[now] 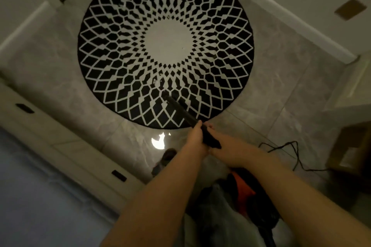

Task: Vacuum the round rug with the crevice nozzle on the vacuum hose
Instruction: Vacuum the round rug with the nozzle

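A round rug (166, 16) in a black and white diamond pattern with a pale centre lies on the tiled floor. A long black crevice nozzle (180, 109) slants down onto the rug's near part, its tip resting on the pile near a few pale specks. My left hand (195, 138) grips the nozzle's rear end from the left. My right hand (222, 148) holds the black hose handle just behind it. The black and orange vacuum body (251, 194) sits below my arms, partly hidden.
A black power cord (295, 152) loops over the grey tiles at right. White cabinets with dark handles (118, 175) run along the left. A wooden stool or box (353, 148) stands at the right edge. White baseboard (281, 12) borders the far right.
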